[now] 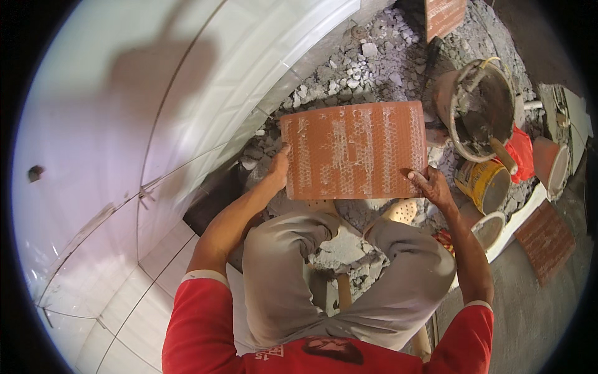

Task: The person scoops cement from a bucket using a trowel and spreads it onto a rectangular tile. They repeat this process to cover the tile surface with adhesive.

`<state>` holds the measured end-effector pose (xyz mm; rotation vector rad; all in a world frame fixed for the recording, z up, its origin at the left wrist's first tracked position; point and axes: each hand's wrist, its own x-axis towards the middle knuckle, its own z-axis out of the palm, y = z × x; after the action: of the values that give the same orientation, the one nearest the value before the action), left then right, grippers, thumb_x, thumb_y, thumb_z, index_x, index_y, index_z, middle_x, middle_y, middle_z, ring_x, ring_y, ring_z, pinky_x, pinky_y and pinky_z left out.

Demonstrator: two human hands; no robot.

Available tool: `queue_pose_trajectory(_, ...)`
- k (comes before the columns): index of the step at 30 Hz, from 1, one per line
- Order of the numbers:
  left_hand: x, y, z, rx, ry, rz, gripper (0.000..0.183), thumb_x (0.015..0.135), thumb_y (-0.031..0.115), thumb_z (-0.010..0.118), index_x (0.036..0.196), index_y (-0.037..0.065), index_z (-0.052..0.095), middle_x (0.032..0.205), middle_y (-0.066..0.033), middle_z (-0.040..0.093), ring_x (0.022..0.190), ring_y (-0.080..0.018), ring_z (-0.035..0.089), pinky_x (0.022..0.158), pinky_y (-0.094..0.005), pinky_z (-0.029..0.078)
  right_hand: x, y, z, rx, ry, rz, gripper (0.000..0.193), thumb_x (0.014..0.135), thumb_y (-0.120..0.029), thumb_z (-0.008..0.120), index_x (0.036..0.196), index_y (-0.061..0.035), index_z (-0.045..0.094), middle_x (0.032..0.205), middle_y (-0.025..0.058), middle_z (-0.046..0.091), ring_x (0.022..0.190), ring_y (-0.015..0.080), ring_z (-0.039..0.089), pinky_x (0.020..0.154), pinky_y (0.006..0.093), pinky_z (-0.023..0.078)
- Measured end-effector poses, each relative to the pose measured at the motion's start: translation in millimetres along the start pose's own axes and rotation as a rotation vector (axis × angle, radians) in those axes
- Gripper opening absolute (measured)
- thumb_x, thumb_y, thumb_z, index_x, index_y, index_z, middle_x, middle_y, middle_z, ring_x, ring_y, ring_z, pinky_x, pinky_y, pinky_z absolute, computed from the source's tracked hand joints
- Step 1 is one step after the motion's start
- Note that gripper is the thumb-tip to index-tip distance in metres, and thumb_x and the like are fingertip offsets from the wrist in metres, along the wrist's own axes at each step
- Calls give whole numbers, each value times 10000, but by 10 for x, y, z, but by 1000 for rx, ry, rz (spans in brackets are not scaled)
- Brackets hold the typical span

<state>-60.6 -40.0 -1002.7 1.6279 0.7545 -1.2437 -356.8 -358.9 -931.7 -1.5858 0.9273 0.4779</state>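
Knees (280,262) bent below; tile (354,151), brown back up, was held between left hand (278,167) and right hand (430,186), fingers curled closed on its lower corners, above rubble (355,68).

Three tiles (354,151), four buckets (478,112)

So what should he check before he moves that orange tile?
1. Both hands on the tile: ok, left hand at its lower left corner, right hand at its lower right.
2. Tile whole: ok, no cracks show on its ribbed back.
3. Mortar on the tile back: not ok, only pale streaks show.
4. Ground below: not ok, loose rubble lies there.
5. Bucket with mortar nearby: ok, it stands to his right.
6. Wall tiles set firm: cannot tell.
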Motion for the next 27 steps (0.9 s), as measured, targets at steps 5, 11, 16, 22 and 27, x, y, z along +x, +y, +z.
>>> queue_pose_trajectory(5,645,-206,-20,160,64,270,516,1044,384,542,1392,7,485,1348,-189,584,1233,-290,575,1050,-432,451,573,598,149,-120,91,-45,633,921,-619,644,1088,-22,774,714,111,620,683,201,577,662,365,477)
queue_pose_trajectory(11,747,-254,197,284,222,602,398,986,298,635,1239,17,512,1209,-145,569,1130,-274,575,1010,-421,440,819,833,205,-138,258,-102,722,869,-691,702,879,31,727,602,56,581,572,159,587,549,338,461)
queue_pose_trajectory(16,746,-278,295,346,297,641,424,971,270,651,1273,11,505,1216,-133,556,1123,-254,562,989,-407,444,994,988,242,-343,283,-8,767,861,-723,672,916,40,721,736,187,697,745,289,712,695,409,546)
queue_pose_trajectory(22,882,-375,252,556,424,800,343,940,166,633,1210,-47,622,1162,-185,636,1065,-295,617,972,-424,475,1046,1165,357,-260,291,1,794,865,-758,637,937,25,749,785,196,721,750,340,716,708,435,544)
queue_pose_trajectory(27,844,-281,186,594,390,700,377,942,155,622,1267,-34,638,1229,-192,663,1109,-313,652,952,-415,503,938,1076,332,-395,327,-129,676,920,-656,629,949,11,733,827,174,730,797,320,727,755,447,544)
